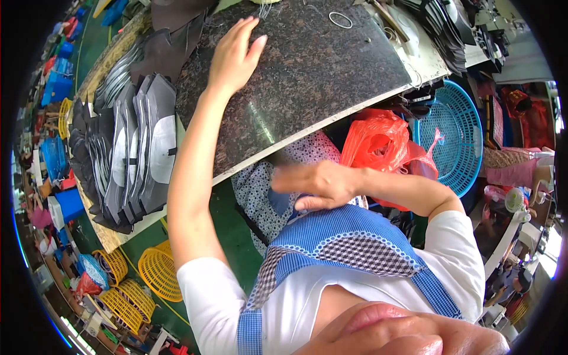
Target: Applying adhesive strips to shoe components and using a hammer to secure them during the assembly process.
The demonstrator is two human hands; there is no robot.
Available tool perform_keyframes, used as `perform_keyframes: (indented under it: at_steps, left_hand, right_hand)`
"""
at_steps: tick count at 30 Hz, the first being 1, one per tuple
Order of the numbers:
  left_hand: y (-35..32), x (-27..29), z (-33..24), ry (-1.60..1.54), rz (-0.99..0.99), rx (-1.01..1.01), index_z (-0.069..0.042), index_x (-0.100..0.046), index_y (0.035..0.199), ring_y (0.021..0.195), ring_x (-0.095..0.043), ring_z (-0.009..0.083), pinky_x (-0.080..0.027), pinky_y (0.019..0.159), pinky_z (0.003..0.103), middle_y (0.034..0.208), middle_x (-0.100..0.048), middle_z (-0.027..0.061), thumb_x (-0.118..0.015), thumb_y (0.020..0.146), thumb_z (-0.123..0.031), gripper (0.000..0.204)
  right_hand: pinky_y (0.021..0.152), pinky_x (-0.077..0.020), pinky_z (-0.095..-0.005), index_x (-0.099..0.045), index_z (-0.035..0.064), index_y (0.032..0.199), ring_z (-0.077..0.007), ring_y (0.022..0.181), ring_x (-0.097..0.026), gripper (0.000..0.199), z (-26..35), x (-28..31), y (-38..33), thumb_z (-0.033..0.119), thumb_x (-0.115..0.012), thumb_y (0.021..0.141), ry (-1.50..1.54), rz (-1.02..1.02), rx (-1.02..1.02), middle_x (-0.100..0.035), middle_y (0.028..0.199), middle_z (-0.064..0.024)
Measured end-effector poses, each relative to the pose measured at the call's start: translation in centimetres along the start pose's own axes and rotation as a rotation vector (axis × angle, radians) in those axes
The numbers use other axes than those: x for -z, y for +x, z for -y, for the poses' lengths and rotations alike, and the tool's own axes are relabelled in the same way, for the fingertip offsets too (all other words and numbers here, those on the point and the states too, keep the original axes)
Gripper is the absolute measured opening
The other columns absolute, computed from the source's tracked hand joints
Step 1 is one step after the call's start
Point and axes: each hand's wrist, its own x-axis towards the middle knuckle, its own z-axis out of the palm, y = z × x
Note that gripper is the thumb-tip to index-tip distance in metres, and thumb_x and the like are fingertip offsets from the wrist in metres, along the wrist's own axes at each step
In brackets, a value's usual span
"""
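Observation:
My left hand [235, 58] reaches over the dark speckled stone slab [307, 65], its fingers stretched out and the thumb apart, holding nothing that I can see. Just beyond its fingertips lie some thin pale strands [264, 8] at the slab's far edge. In front of my blue checked apron [349, 228], my right hand [322, 182] is held with fingers extended toward the left. Its fingertips are smeared by motion, and nothing shows in it. Left of the slab stand stacked grey and black cut pieces [139, 148], close to my left forearm.
A red plastic bag [378, 142] sits below the slab's right edge, next to a blue basket [452, 136]. More dark pieces [435, 29] are stacked at the far right. A white ring [341, 20] lies on the slab. Yellow baskets [158, 272] stand on the green floor.

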Motion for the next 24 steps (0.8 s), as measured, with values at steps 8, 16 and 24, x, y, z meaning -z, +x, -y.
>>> perform_keyframes:
  at_steps: [8, 16, 24]
  left_hand:
    - [-9.5, -0.2, -13.4, -0.104, 0.467, -0.219, 0.003, -0.039, 0.138, 0.136, -0.034, 0.0371, -0.023, 0.114, 0.049, 0.144, -0.039, 0.0228, -0.057, 0.085, -0.054, 0.079]
    - [-34.0, 5.2, -11.1, -0.8, -0.197, 1.22, -0.004, -0.065, 0.105, 0.089, -0.066, 0.0181, -0.052, 0.079, 0.03, 0.1, -0.068, 0.0089, -0.053, 0.095, -0.008, 0.017]
    - [-60.8, -0.4, -14.7, -0.792, -0.107, 2.375, -0.013, -0.056, 0.124, 0.096, -0.06, 0.0219, -0.051, 0.084, 0.04, 0.115, -0.061, 0.0095, -0.054, 0.09, -0.041, 0.045]
  right_hand:
    - [0.07, -0.0528, -0.0386, -0.068, 0.0062, 0.105, -0.0301, 0.083, -0.066, 0.024, -4.9, 13.2, 0.0, 0.023, -0.052, 0.096, -0.194, -0.64, -0.377, -0.067, 0.093, -0.0149]
    - [0.105, -0.0376, -0.0471, -0.05, 0.0083, 0.132, -0.0359, 0.126, -0.047, 0.057, 1.1, -2.1, 6.5, 0.039, -0.06, 0.085, 0.04, 0.034, 0.301, -0.053, 0.132, -0.0165]
    - [0.08, -0.0512, -0.0412, -0.064, 0.0071, 0.098, -0.0313, 0.089, -0.062, 0.022, -3.4, 3.4, 14.7, 0.027, -0.061, 0.087, -0.263, -0.385, 0.104, -0.065, 0.094, -0.0101]
